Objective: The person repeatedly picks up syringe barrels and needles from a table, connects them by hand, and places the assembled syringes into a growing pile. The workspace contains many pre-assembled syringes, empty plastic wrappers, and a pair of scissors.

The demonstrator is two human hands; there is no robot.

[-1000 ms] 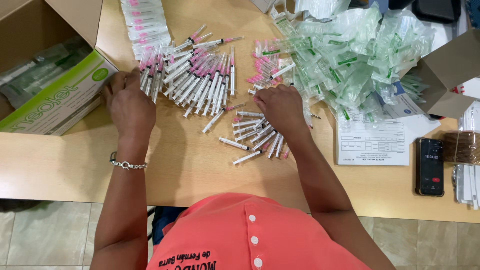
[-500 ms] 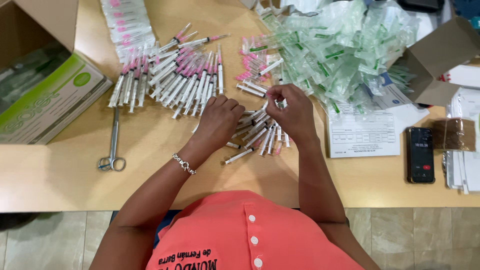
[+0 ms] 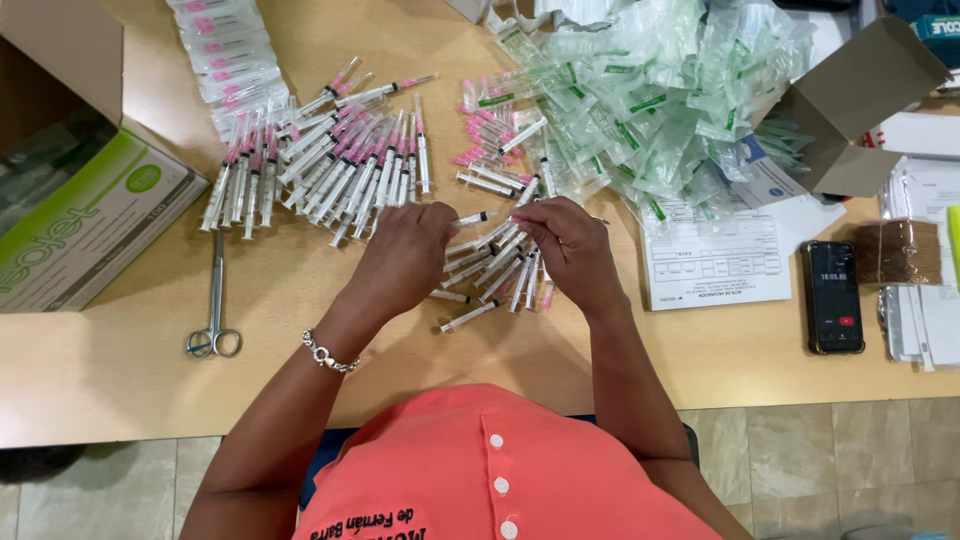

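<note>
Hands are meeting over the loose syringes point(image 3: 495, 265): left hand point(image 3: 405, 255) is pinching one syringe point(image 3: 474, 218), right hand point(image 3: 570, 245) is curling, fingers gripping its tip.

On the wooden desk point(image 3: 120, 380), both hands meet over a small loose pile of syringes point(image 3: 490, 275). The left hand point(image 3: 405, 260) pinches one syringe point(image 3: 472, 217) in its grip; the right hand point(image 3: 570, 245) rests on the pile, fingers curled. Left of the pile lies a row of pink-tipped syringes point(image 3: 320, 170), farther left scissors point(image 3: 213, 320). Beyond the pile sits a heap of empty wrappers point(image 3: 660, 110); right of it, a phone point(image 3: 833, 297).
</note>
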